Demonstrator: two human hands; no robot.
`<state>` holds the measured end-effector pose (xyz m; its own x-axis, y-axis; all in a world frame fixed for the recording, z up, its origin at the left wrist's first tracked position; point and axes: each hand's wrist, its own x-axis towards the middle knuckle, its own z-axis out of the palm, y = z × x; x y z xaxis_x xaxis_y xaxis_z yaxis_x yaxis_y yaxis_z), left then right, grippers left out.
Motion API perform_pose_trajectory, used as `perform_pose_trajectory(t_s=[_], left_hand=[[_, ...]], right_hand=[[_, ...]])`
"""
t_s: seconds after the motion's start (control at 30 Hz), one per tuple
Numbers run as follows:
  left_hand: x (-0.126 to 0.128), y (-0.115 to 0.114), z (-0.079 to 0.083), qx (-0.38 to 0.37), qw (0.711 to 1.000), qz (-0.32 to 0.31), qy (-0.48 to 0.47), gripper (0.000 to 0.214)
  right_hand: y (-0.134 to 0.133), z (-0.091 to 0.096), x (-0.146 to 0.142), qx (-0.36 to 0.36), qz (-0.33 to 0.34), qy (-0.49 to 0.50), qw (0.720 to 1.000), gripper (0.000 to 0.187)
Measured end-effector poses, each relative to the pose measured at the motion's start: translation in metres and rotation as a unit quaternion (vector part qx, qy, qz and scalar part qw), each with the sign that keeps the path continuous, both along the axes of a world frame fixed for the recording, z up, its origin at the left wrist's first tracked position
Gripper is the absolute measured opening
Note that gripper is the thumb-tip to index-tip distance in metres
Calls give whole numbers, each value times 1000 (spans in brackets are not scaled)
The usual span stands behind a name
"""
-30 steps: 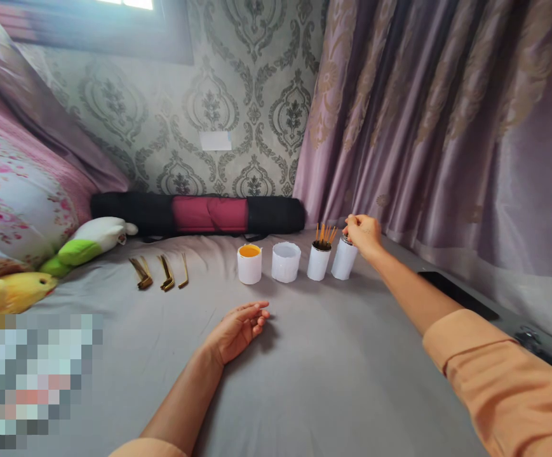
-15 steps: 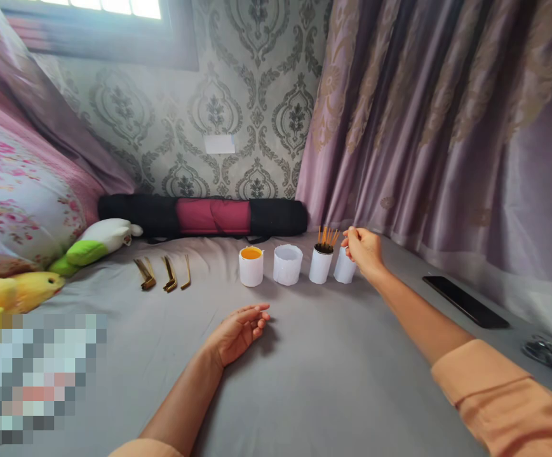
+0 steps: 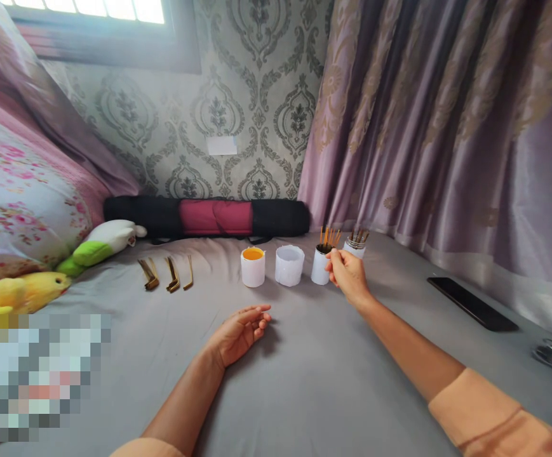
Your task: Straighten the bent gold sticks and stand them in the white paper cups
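My right hand [image 3: 349, 274] is in front of the two white cups on the right, fingers pinched together. Whatever it may hold is too small or hidden to make out. Beside its fingertips stands a white cup [image 3: 320, 271] of thin orange sticks [image 3: 329, 237]. Partly behind the hand is another white cup [image 3: 354, 249] with dark brown sticks [image 3: 359, 237]. My left hand [image 3: 243, 335] rests on the grey sheet, palm turned inward, fingers loosely apart and holding nothing. Farther left stand a plain white cup [image 3: 289, 270] and a white cup with an orange inside [image 3: 253, 271].
Bent gold-coloured sticks lie in a left bundle [image 3: 150, 279], a middle bundle [image 3: 173, 279] and a right group [image 3: 188, 276]. A black and maroon bag [image 3: 216, 218] lies against the wall. Plush toys [image 3: 28, 292] sit left; a black phone [image 3: 471, 303] lies right.
My right hand has come left and down from the far-right cup to the front of the orange-stick cup, uncovering the dark sticks. My left hand stays put.
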<state>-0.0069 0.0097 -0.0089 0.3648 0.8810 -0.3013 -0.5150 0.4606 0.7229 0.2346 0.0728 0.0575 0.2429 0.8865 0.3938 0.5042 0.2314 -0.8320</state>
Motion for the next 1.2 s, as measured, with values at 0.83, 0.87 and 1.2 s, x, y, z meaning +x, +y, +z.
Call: perform_pose_trajectory(t_s=[0.83,0.87,1.2], left_hand=[[1,0,0,-9,1000,6,-13,12],[1,0,0,-9,1000,6,-13,11],[2,-1,2,-10,1000,10,-10,9]], right_hand=[[-16,-54,-79,-100,127,60,985,33],[-15,-55,-80,-103,126,59,985,33],[-14,-73,-87,-120,124,32,984,34]])
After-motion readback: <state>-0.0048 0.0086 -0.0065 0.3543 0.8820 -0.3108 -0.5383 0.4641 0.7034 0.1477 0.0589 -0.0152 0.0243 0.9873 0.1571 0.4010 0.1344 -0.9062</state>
